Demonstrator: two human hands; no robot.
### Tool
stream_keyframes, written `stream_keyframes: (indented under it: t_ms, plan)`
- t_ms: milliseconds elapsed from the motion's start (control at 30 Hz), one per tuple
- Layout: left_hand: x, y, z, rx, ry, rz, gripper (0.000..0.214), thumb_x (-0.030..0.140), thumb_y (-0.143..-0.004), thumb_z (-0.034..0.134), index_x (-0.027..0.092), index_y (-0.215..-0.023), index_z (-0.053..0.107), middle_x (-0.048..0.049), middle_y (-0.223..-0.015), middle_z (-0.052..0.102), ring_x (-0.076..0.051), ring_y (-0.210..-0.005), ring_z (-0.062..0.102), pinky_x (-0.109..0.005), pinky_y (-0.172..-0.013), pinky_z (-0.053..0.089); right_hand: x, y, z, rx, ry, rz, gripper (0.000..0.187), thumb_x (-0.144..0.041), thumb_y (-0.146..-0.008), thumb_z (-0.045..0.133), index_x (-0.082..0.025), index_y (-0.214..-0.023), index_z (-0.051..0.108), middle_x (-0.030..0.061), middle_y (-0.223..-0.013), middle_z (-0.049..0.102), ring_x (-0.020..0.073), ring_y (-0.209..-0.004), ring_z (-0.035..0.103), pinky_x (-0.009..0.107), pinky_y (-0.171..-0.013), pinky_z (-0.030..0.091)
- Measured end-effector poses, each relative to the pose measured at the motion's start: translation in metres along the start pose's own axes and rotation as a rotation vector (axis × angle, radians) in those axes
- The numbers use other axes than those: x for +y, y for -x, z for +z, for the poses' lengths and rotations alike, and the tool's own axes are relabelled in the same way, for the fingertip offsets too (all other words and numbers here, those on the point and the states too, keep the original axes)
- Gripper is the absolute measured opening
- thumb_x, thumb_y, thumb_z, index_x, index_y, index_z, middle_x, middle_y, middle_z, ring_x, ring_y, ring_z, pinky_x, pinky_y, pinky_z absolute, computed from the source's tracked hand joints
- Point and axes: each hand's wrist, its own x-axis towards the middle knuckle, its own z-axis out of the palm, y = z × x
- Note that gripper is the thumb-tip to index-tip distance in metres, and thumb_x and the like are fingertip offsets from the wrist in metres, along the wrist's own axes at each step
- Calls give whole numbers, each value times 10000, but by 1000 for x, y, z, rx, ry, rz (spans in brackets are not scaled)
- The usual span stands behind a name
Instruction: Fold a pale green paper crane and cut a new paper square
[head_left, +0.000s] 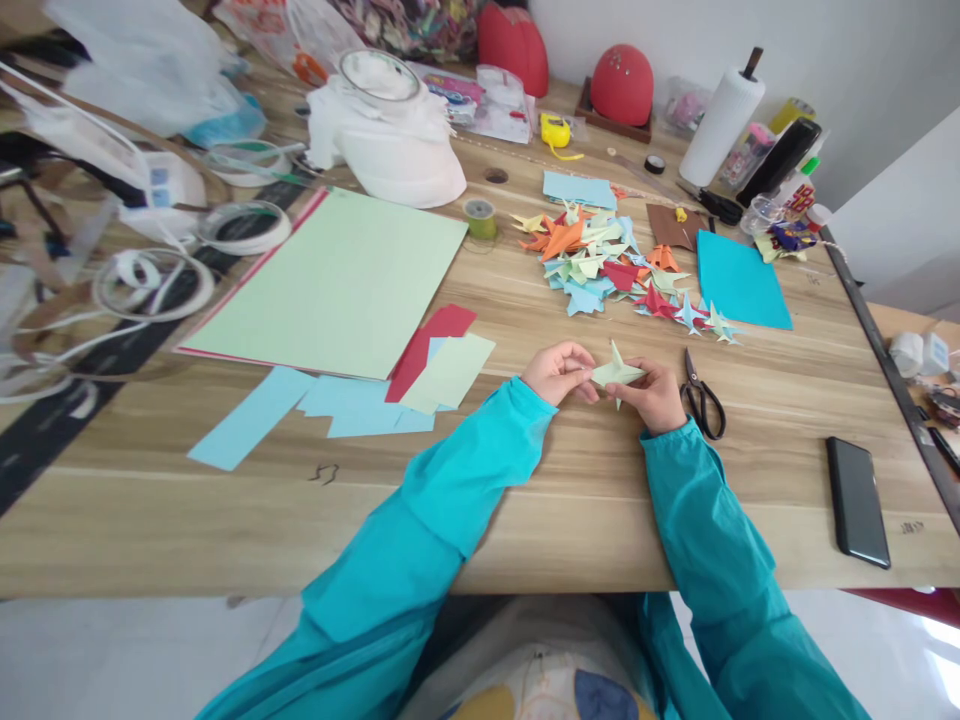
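Between my two hands is a pale green folded paper crane (616, 371), held just above the wooden table. My left hand (561, 372) pinches its left tip between thumb and fingers. My right hand (654, 392) grips its right side, with the thumb on top. Black-handled scissors (703, 395) lie beside my right hand, blades pointing away from me. Beyond my hands is a pile of folded paper cranes (589, 255) in orange, green, blue and red.
Left of my hands lie a light green paper stack (337, 285), cut blue pieces (251, 418) and a red piece (427, 345). A phone (857, 500) rests at right. Turquoise paper (741, 280), a thread spool (480, 219) and a yellow tape measure (555, 131) are farther back.
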Motion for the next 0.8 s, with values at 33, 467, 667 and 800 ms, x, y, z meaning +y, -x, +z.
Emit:
stream_keyframes:
  t_ms: [33, 467, 667, 800]
  plan:
    - [1, 0, 1, -1, 10, -9, 426, 366, -578, 756, 135, -791, 469, 5, -518, 623, -170, -473, 636, -280, -505, 525, 0, 0, 0, -2, -2, 2, 465, -281, -416, 832, -151, -806, 613, 10, -586, 674, 185, -493, 621, 272, -450, 472]
    - [-5, -1, 9, 79, -62, 24, 438, 358, -479, 803, 111, -720, 533, 12, -529, 621, -139, -436, 616, -221, -442, 497, -2, 2, 3, -59, -35, 1, 518, -313, -467, 813, -157, -909, 592, -1, -597, 674, 176, -512, 634, 274, -488, 498]
    - [-5, -3, 6, 80, 41, -23, 475, 352, -463, 812, 114, -740, 509, -1, -520, 634, -166, -447, 624, -282, -480, 531, -3, 2, 3, -25, -117, 0, 550, -365, -514, 785, -176, -975, 550, -15, -624, 674, 157, -508, 627, 273, -504, 491]
    - [-5, -3, 6, 74, 62, -33, 481, 329, -471, 809, 118, -777, 504, -12, -535, 647, -176, -452, 627, -298, -485, 533, -3, 1, 3, 18, -128, -11, 575, -354, -506, 789, -190, -995, 534, -47, -561, 643, 139, -456, 598, 256, -469, 464]
